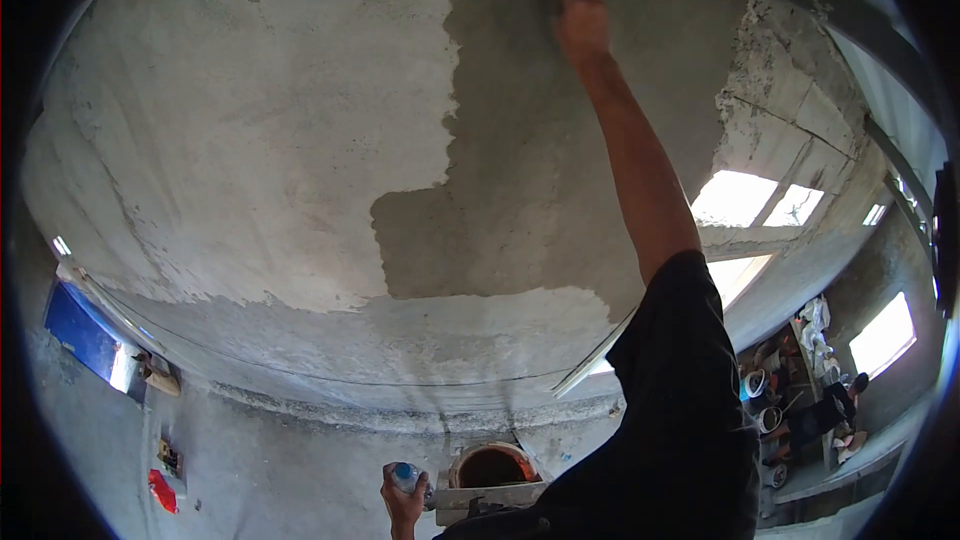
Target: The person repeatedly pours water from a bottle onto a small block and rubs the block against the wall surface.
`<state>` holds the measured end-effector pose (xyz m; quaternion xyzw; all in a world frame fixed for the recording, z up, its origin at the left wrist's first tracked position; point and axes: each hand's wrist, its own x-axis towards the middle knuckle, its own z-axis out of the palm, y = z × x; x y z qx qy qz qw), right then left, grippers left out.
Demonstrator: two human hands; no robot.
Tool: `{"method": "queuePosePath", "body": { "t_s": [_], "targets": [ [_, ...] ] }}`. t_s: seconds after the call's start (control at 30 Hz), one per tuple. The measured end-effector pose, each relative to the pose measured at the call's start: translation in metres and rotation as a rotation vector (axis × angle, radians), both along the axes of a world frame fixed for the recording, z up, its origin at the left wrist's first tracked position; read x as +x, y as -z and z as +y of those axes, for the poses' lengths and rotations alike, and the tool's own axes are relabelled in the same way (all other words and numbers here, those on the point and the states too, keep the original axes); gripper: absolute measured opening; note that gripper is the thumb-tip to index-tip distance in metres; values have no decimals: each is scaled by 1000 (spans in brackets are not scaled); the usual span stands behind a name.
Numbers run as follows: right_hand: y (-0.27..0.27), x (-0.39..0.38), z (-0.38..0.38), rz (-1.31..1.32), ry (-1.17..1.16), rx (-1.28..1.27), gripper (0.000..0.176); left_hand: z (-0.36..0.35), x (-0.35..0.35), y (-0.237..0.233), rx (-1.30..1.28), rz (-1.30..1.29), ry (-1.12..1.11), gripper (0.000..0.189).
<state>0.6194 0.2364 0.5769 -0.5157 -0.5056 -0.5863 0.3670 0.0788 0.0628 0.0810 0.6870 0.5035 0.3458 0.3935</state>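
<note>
My right hand [578, 8] is raised high against the wall, over a darker, damp-looking grey patch of plaster [530, 170]. Its fingers point up and look pale with dust; a dark blur beside them is too unclear to name. Low in the view, my left hand [403, 502] is wrapped round a clear bottle [410, 478] with a blue cap. Just right of the bottle stands a round bucket [490, 466] with an orange inner rim and dark contents. Lighter, dry plaster [290, 130] borders the dark patch on the left.
At the lower right, a person in dark clothes [822, 414] is near white buckets [768, 420] and piled items. Window openings [735, 198] lie right of my raised arm. A blue panel [82, 330] and a red object [162, 491] are at the far left.
</note>
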Motion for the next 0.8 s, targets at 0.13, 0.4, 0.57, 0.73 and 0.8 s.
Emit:
{"method": "queuePosePath", "body": {
  "t_s": [0.13,0.4,0.57,0.73,0.8],
  "targets": [
    [87,-23,27,-263,278,-258,48,1,2,-1,22,26,-14,45],
    [43,-24,-7,-42,63,-85,55,1,3,-3,-2,34,26,44],
    [17,19,16,-238,134,-82,70,3,7,4,-25,15,40,45],
    [151,-5,27,-493,-37,-671,70,3,18,-13,3,2,60,43],
    [143,-24,11,-428,5,-641,68,4,16,-8,30,8,77,44]
  ]
}}
